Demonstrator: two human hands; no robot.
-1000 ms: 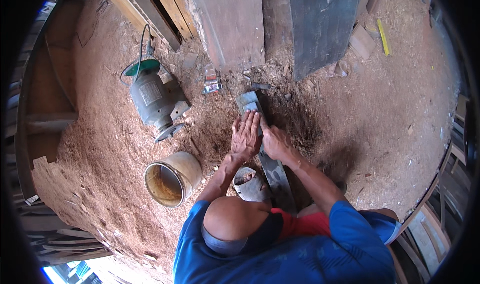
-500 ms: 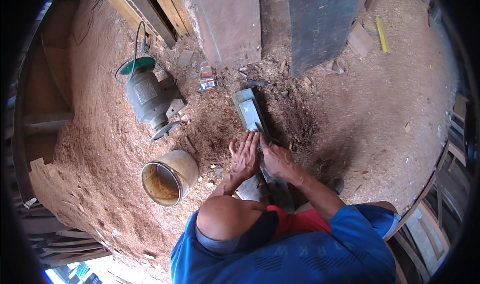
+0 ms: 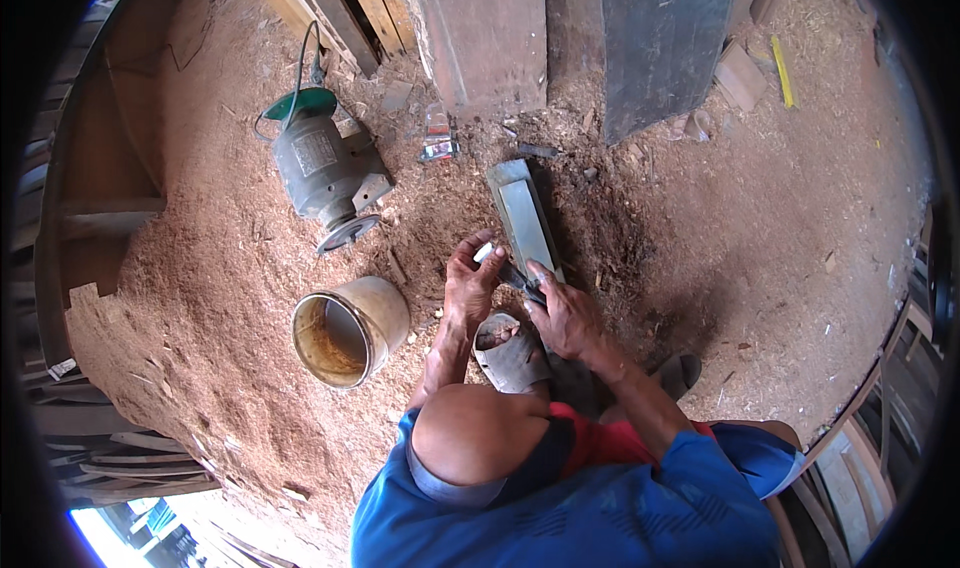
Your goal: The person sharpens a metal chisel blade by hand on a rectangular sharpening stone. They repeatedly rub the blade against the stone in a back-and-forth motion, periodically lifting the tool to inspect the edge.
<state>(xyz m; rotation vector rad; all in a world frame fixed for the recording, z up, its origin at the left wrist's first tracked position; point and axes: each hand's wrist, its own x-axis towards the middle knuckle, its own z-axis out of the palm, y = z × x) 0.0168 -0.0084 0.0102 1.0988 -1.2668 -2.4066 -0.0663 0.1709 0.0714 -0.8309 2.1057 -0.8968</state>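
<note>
Just left of a pale, flat stone [image 3: 523, 213] on a grey board, I hold a short dark tool [image 3: 518, 280] with a whitish end, tilted between both hands. My left hand [image 3: 466, 283] is closed on the pale end, fingers curled. My right hand [image 3: 567, 318] grips the dark end, thumb along it. Below my hands, a foot in a worn grey sandal [image 3: 510, 358] rests beside the board, which runs back under my arms.
A grey motor with a grinding disc [image 3: 318, 166] lies at the upper left, above an open stained bucket [image 3: 383, 318]. Boards [image 3: 660, 48] stand at the back, near a yellow strip [image 3: 783, 73]. Sawdust and scraps cover the floor; timber is piled along both sides.
My hands were pressed together on the stone and slid back toward me. Now they have come apart, lifted and turned, showing the tool between them, with the stone's surface uncovered.
</note>
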